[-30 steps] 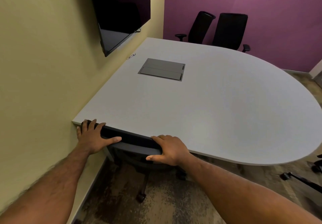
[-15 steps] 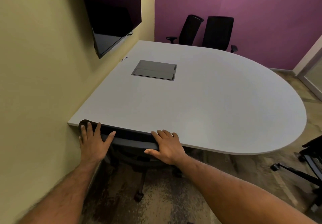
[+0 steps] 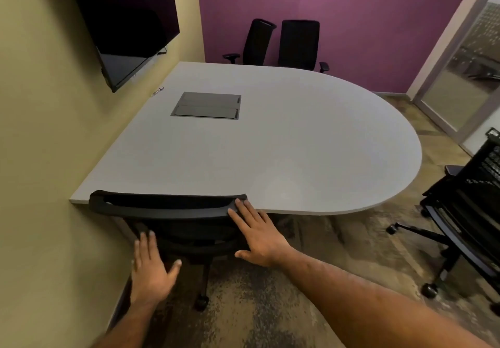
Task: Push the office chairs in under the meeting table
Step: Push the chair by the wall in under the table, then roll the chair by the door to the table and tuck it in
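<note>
A black office chair stands tucked against the near edge of the grey meeting table, its backrest top touching the tabletop rim. My right hand is flat, with the fingertips on the right end of the backrest top. My left hand hovers lower, fingers spread, off the chair's back. Another black mesh chair stands out on the floor at the right, away from the table. Two black chairs sit at the table's far side by the purple wall.
The yellow wall runs close along the left of the near chair. A dark screen hangs on that wall. A grey cable hatch is set in the tabletop. A glass door is at the right.
Both hands have come off the top of the chair's backrest; the left has dropped lower and back, the right keeps only fingertips on it. The view has pulled back and turned right.
</note>
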Motion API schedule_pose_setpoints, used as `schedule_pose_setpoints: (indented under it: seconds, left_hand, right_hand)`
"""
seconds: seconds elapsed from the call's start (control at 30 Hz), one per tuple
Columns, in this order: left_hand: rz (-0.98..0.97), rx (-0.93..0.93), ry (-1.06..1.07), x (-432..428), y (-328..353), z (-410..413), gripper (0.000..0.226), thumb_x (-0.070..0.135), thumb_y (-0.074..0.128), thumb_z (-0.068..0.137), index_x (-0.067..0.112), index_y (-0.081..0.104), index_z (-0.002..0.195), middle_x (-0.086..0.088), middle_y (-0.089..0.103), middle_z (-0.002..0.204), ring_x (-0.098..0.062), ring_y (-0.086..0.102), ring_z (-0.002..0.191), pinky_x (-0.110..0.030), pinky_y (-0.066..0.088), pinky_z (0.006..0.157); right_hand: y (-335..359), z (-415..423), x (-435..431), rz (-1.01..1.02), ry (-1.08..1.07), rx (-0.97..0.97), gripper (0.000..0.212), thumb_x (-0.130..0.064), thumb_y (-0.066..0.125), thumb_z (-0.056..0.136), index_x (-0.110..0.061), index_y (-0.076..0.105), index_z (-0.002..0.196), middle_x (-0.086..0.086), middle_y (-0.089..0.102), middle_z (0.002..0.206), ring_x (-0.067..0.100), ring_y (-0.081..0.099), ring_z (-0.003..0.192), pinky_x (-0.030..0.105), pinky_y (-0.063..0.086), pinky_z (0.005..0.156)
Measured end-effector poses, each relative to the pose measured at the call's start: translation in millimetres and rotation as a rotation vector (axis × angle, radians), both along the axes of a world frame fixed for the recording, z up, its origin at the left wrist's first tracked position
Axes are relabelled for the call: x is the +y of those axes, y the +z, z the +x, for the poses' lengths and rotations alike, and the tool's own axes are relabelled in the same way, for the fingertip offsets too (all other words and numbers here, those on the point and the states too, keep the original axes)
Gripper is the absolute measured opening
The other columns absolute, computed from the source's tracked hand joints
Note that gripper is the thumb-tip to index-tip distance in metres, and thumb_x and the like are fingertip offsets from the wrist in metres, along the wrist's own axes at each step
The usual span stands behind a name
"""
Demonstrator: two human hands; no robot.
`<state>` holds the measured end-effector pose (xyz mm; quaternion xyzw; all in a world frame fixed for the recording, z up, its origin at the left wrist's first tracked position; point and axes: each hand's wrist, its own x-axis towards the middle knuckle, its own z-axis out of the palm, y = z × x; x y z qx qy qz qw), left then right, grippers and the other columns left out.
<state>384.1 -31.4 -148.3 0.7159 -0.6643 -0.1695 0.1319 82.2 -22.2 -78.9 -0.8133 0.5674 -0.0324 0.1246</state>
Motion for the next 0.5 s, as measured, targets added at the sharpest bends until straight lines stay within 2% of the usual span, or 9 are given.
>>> schedule_pose_setpoints:
  seconds: [0.03,0.1,0.2,0.5]
  left_hand:
    - [0.116,-0.056,-0.043,10.6,-7.9,-9.0,0.112,0.054,0.064,0.089,0.016,-0.019,0.153,-0.011,-0.008,0.168,-0.029,-0.006,0.154,-0.055,0.016,0.122]
    - [0.294,-0.149,-0.116,32.2,-18.5,-29.3,0.106,0.058,0.060,0.089,0.019,-0.010,0.158,-0.006,-0.005,0.168,-0.025,-0.003,0.154,-0.051,0.015,0.124]
    - [0.432,-0.173,-0.185,57.6,-23.9,-58.9,0.100,0.058,0.061,0.089,0.022,-0.001,0.159,-0.003,0.002,0.168,-0.022,0.002,0.154,-0.047,0.015,0.124]
    - [0.476,-0.224,-0.271,87.0,-19.0,-153.2,0.098,0.057,0.064,0.086,0.026,0.007,0.159,-0.002,0.013,0.167,-0.022,0.010,0.153,-0.050,0.020,0.122]
  right_hand:
    - [-0.4,-5.1,5.0,0.011,0.003,-0.013,0.104,-0.050,0.063,0.090,-0.037,-0.016,0.156,-0.007,-0.030,0.163,0.016,-0.021,0.151,0.042,-0.008,0.120]
    - [-3.1,-18.3,15.8,0.051,0.007,-0.020,0.094,-0.044,0.062,0.091,-0.032,-0.003,0.159,-0.004,-0.015,0.168,0.017,-0.006,0.154,0.045,-0.001,0.124]
    - [-14.4,-46.5,39.6,0.139,-0.036,0.020,0.086,-0.040,0.061,0.091,-0.026,0.011,0.159,0.000,0.010,0.168,0.022,0.013,0.153,0.050,0.009,0.123]
    - [-38.3,-181.3,138.7,0.236,-0.305,-0.011,0.080,-0.043,0.058,0.092,-0.022,0.017,0.158,0.003,0.025,0.163,0.024,0.026,0.148,0.049,0.013,0.121]
